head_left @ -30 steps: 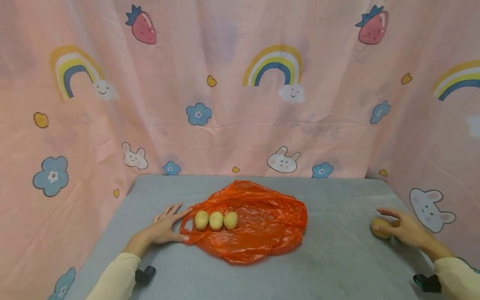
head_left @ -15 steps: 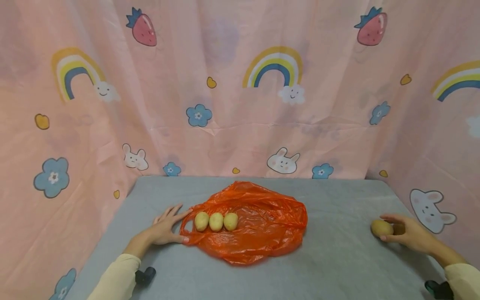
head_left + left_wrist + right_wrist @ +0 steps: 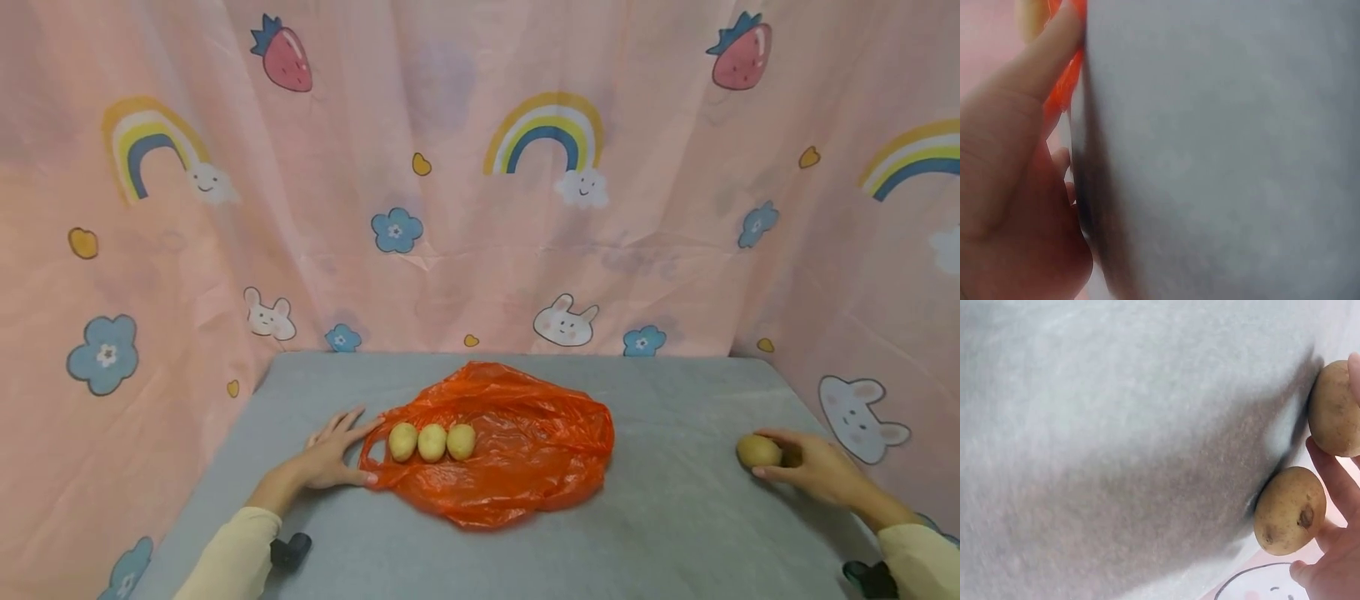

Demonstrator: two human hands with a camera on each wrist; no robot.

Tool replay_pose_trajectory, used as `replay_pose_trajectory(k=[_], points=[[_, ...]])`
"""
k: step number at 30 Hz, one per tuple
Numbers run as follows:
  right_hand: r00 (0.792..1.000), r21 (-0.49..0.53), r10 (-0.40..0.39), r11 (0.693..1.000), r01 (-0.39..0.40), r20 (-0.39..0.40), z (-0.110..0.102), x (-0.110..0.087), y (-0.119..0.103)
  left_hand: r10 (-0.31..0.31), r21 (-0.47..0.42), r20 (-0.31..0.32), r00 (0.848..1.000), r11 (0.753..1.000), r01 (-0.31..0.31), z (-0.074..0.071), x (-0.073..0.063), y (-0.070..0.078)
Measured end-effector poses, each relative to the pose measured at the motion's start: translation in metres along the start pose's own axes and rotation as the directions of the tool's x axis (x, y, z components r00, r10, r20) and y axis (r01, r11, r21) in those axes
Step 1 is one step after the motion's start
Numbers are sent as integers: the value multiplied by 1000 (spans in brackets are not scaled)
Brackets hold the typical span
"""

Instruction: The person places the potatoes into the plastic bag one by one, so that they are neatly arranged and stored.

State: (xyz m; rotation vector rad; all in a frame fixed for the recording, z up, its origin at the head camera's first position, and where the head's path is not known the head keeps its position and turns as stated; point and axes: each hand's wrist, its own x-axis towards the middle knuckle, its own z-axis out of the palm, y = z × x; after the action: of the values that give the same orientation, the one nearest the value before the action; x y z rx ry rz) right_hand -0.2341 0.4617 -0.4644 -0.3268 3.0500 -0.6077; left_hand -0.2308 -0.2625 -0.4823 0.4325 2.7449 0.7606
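Observation:
An orange-red plastic bag [image 3: 540, 467] lies flat on the grey-blue table, its looped handle towards the left. Three potatoes [image 3: 432, 442] sit in a row on its left part. My left hand [image 3: 330, 458] spreads its fingers at the bag's left end, thumb and forefinger touching the film; in the left wrist view the thumb [image 3: 1054, 50] rests on the orange plastic. Far to the right, my right hand [image 3: 821, 468] pinches a potato [image 3: 1334, 412] between thumb and a finger. A second potato [image 3: 1291, 512] lies by that hand's palm, mostly covered in the head view.
The table [image 3: 675, 533] meets a pink printed curtain [image 3: 465, 283] at the back and both sides. A stretch of table separates the bag from the right hand. A dark wrist device [image 3: 291, 551] hangs at the left sleeve.
The right hand has drawn back, turned its grip around the outer potato, and then shifted it slightly left. The left hand, bag and three potatoes have stayed put.

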Motion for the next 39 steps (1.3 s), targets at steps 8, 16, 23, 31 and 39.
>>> replay_pose_trajectory(k=[8,16,23,31,39], points=[[999,27,28,999,-29,18,-1,3,-3,4,5,6,1000,1000,-4,-2,0,-1],[1000,108,7,994,-4,-23,-1,6,-13,-3,6,15,1000,1000,2,-2,0,-1],[992,147,-22,988,40,-121,2,10,-34,-2,3,9,1000,1000,2,-2,-1,1],[994,230,-35,972,58,-102,5,15,-60,-4,5,14,1000,1000,3,-3,-1,2],[993,263,-68,960,91,-98,3,19,-84,6,12,10,1000,1000,-6,-3,-1,2]])
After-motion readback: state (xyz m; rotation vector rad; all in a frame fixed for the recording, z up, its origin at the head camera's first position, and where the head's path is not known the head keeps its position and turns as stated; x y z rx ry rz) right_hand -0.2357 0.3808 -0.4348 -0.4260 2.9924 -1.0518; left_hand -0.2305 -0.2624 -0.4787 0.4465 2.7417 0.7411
